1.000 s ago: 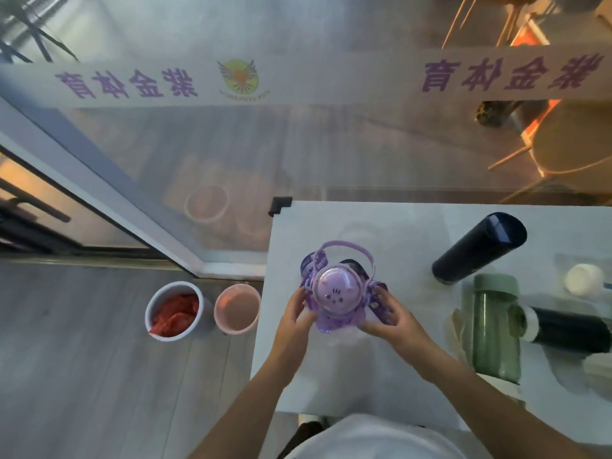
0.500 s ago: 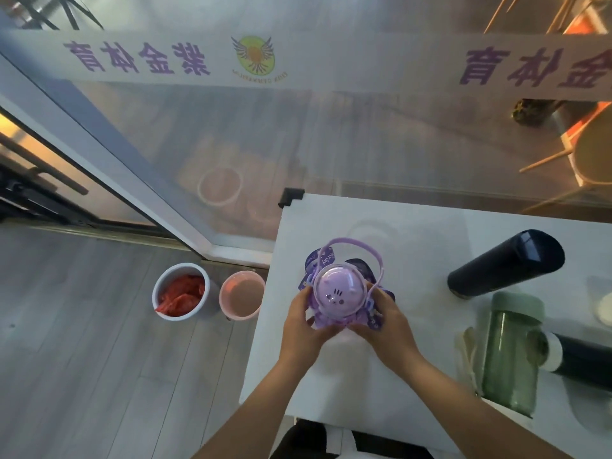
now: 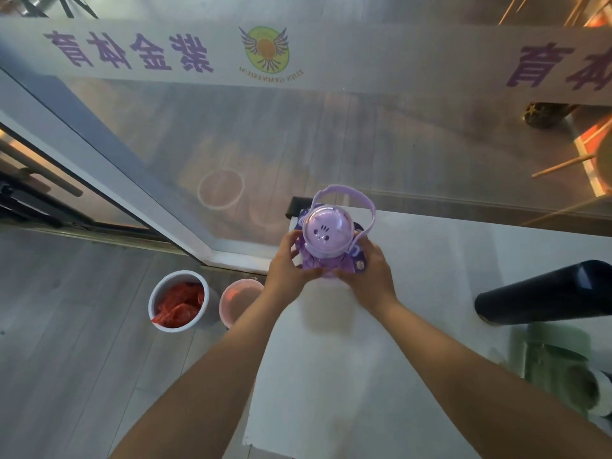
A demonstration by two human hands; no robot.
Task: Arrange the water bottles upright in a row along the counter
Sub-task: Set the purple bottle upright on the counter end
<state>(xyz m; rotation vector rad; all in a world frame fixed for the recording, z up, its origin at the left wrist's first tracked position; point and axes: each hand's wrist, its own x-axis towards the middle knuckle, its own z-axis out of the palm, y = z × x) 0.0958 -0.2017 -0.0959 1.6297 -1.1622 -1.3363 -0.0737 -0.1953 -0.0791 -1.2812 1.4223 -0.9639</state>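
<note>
A purple bottle (image 3: 328,235) with a domed lid and a loop handle stands upright near the far left corner of the white counter (image 3: 430,253). My left hand (image 3: 289,265) grips its left side and my right hand (image 3: 372,273) grips its right side. A dark navy bottle (image 3: 546,294) lies on its side at the right. A green bottle (image 3: 556,362) lies below it, partly cut off by the frame edge, and the white end of another bottle (image 3: 601,397) shows at the right edge.
A glass wall with a lettered white band (image 3: 298,51) rises just behind the counter. On the floor to the left stand a white bucket with red contents (image 3: 178,301) and a pink bucket (image 3: 238,301). The counter's left edge drops to the floor.
Both hands have carried the purple bottle away from me toward the far left corner of the counter. The view has shifted left, so the bottles on the right sit nearer the frame edge.
</note>
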